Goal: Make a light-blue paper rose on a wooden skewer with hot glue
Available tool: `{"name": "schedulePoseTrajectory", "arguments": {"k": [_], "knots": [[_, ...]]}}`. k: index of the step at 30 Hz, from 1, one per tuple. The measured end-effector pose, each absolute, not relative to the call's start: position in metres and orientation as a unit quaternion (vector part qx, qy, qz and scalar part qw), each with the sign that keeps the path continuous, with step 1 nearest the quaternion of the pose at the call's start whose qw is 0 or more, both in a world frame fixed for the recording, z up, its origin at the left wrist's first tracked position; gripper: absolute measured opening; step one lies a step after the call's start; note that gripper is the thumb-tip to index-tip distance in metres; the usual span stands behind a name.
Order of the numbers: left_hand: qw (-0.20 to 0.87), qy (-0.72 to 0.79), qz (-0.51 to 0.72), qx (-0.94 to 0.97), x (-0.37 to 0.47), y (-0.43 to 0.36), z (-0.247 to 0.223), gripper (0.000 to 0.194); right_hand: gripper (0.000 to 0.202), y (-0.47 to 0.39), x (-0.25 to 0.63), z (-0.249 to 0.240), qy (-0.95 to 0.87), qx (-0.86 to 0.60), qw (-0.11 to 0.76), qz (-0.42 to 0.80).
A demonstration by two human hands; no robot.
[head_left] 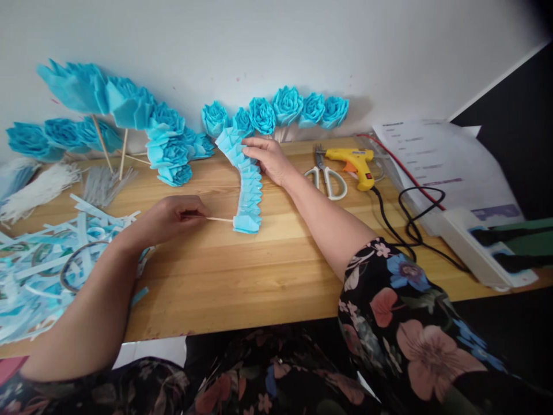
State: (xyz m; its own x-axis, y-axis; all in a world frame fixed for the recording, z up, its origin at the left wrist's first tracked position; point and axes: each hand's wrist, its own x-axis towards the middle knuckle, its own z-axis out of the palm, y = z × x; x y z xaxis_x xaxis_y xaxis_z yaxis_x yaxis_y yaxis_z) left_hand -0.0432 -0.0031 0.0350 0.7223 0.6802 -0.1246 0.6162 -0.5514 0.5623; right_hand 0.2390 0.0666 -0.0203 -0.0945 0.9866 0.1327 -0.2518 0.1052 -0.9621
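My left hand [184, 214] is closed on a thin wooden stick [221, 219], held level just above the table. The stick's far end meets the near end of a pleated light-blue crepe paper strip [249, 190]. That strip curves away from me toward the row of paper flowers. My right hand [268, 158] pinches the right edge of its far part between thumb and fingers. The strip's near end looks wrapped round the stick's tip.
Blue paper flowers [288, 106] on sticks line the wall, with more at the left. Scissors [328, 176] and a yellow glue gun [356, 164] lie at right, its black cord [389, 230] near a power strip [484, 248]. Paper scraps [38, 259] cover the left side.
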Motion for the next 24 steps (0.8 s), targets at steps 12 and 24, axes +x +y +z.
{"name": "schedulePoseTrajectory", "arguments": {"k": [12,24], "knots": [[0.301,0.344,0.054,0.888,-0.0439,-0.0034,0.0396,0.031,0.032,0.0665,0.2384,-0.0189,-0.471,-0.373,0.566,0.565],[0.275,0.345,0.068,0.895,-0.041,-0.0024,0.0378,0.033,0.03,0.0673,0.2389,-0.0187,-0.472,-0.365,0.571,0.564]]}}
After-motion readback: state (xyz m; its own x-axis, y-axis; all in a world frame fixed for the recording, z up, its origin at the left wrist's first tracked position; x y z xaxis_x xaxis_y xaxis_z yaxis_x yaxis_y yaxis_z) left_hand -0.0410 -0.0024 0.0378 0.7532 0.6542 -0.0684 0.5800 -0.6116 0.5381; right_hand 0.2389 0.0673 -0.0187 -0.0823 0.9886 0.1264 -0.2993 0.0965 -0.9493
